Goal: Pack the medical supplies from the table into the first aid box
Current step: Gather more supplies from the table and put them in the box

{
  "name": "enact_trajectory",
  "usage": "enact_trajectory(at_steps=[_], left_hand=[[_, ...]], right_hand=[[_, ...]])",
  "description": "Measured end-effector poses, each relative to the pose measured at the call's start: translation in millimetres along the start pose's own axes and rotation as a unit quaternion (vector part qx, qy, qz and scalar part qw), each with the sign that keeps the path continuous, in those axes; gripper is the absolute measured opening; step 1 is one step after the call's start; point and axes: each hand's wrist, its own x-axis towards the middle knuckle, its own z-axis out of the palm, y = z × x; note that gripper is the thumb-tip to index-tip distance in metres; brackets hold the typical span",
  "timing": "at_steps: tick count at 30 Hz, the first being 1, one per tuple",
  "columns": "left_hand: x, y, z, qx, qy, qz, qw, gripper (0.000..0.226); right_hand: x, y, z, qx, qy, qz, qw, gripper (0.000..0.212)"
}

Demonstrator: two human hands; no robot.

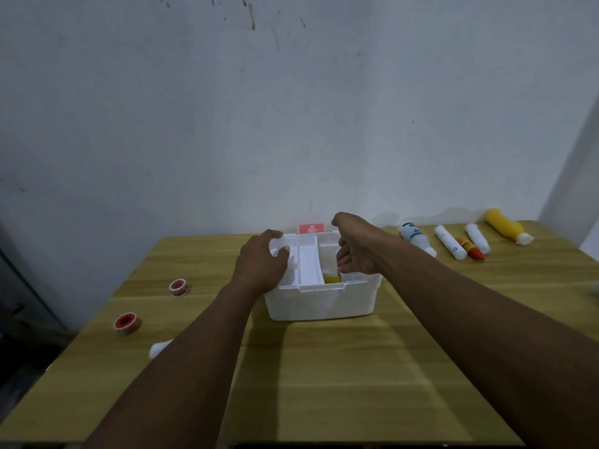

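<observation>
A white first aid box (321, 303) stands in the middle of the wooden table, with a white inner tray (308, 264) on top and something yellow (331, 279) showing below it. My left hand (259, 264) grips the tray's left edge. My right hand (353, 254) holds the tray's right side, fingers curled over it. A red label with a white cross (311, 228) shows behind the box. To the right lie a white bottle (416, 241), two white rolls (450, 246) (477, 238), a small orange-red tube (470, 248) and a yellow bottle (507, 225).
Two red-and-white tape rolls (179, 287) (127, 323) lie at the table's left, and a white object (160, 347) pokes out from under my left forearm. A bare wall stands close behind the table (324, 384). The table's left edge drops to a dark floor.
</observation>
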Motion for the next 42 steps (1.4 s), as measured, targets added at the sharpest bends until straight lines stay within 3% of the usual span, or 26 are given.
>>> enact_trajectory(at_steps=[4,8,17,22,27,36,42], left_hand=[[0.9,-0.9,0.8,0.008,-0.006,0.004,1.000,0.043],[1.9,-1.1,1.7,0.014,-0.011,0.006,1.000,0.044],[1.8,-0.7,1.9,0.022,-0.020,0.008,1.000,0.044],[7.0,5.2,-4.5,0.092,-0.039,0.036,0.994,0.048],[14.6,46.9,-3.9,0.102,-0.022,0.108,0.989,0.043],[-25.2,200.5,110.7,-0.019,-0.150,0.232,0.961,0.023],[-61.1,270.5,212.7,-0.034,-0.256,0.273,0.927,0.023]], right_hand=[[-5.5,-2.8,8.2,-0.038,0.005,-0.014,0.999,0.041],[-3.5,-0.4,12.9,-0.085,0.008,-0.031,0.996,0.051],[-4.1,2.6,18.6,-0.067,0.010,-0.045,0.997,0.032],[-3.0,3.2,2.9,-0.056,0.009,-0.066,0.996,0.056],[-27.6,-0.8,-52.2,-0.009,0.022,-0.123,0.992,0.033],[-86.2,46.4,-208.6,-0.099,0.179,-0.143,0.968,0.028],[-88.4,117.9,-318.8,-0.276,0.332,-0.116,0.894,0.025]])
